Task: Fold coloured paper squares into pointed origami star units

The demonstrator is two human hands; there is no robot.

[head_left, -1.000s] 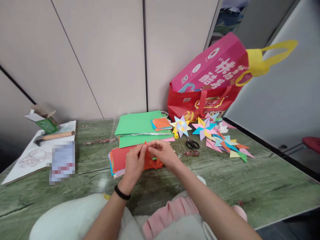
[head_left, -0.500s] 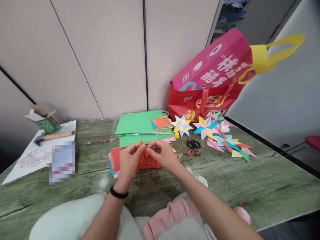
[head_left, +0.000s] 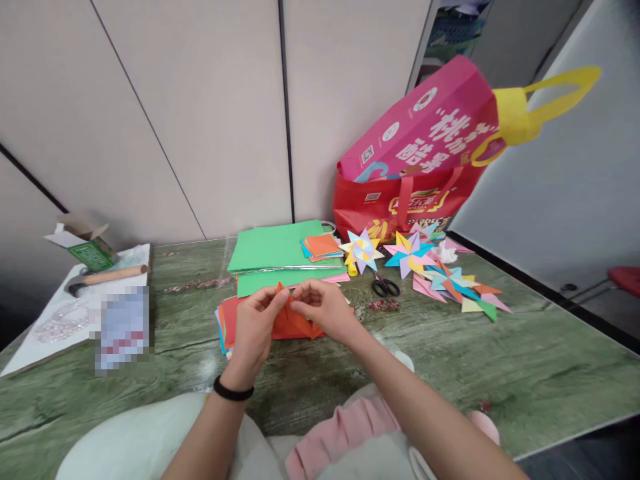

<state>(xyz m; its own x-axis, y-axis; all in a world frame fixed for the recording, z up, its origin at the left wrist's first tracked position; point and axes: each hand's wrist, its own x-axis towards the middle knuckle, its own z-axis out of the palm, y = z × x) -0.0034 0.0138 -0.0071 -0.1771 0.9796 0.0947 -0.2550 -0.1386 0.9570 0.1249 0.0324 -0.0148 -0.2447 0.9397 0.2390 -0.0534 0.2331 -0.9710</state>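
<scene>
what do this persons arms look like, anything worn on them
A plain, narrow black band circles the left wrist. The right forearm bears nothing visible. No sleeves show on either forearm, and the left grip and right grip are ungloved.

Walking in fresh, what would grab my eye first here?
Probably the pink package with its yellow handle, tilting out of the red bag at the back right. Next, the colourful paper stars on the table before that bag. Front and centre, the left hand pinches folded orange paper, the right hand close beside it.
</scene>
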